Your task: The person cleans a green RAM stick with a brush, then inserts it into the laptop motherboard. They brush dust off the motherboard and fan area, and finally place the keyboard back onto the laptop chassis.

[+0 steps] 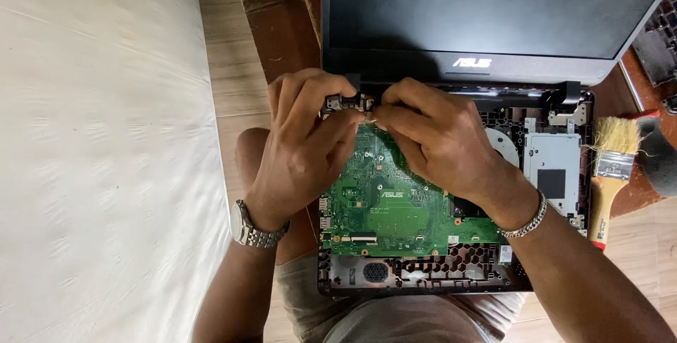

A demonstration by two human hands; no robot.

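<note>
Laptop opened up on lap, both hands pinching its left hinge, pale wood-look floor, white bedding alongside

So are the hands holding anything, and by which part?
Both hands, left and right, pinch at the laptop's left metal hinge by the green board; whether they grip it cannot be told.

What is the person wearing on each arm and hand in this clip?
Both arms are bare, with no sleeves or gloves in view. The left hand has a silver metal-link wristwatch on its wrist. The right hand has a silver chain bracelet on its wrist. No rings can be made out on either hand.
</note>
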